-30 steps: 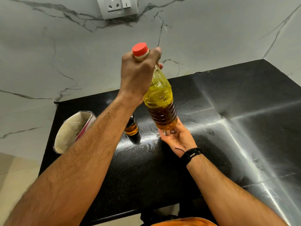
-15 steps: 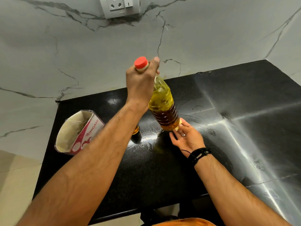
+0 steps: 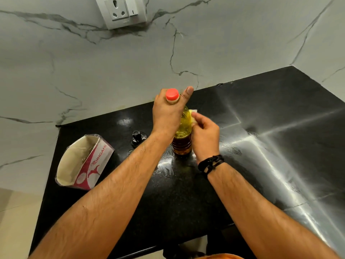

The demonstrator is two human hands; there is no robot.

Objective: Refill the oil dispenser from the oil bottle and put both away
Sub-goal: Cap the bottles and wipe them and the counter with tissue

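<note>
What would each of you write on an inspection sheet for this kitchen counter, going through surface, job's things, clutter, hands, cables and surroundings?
Surface: black counter, shiny, with pale smears.
Job's things: oil bottle upright on the counter, red cap on; dark oil dispenser to its left, partly behind the forearm.
Clutter: open paper box at the counter's left end.
Hands: left hand grips the bottle's neck; right hand pinches a pale label or paper at the bottle's side.
Cables: nothing seen.
Surroundings: marble wall with a socket; black wristband on the right wrist.
</note>
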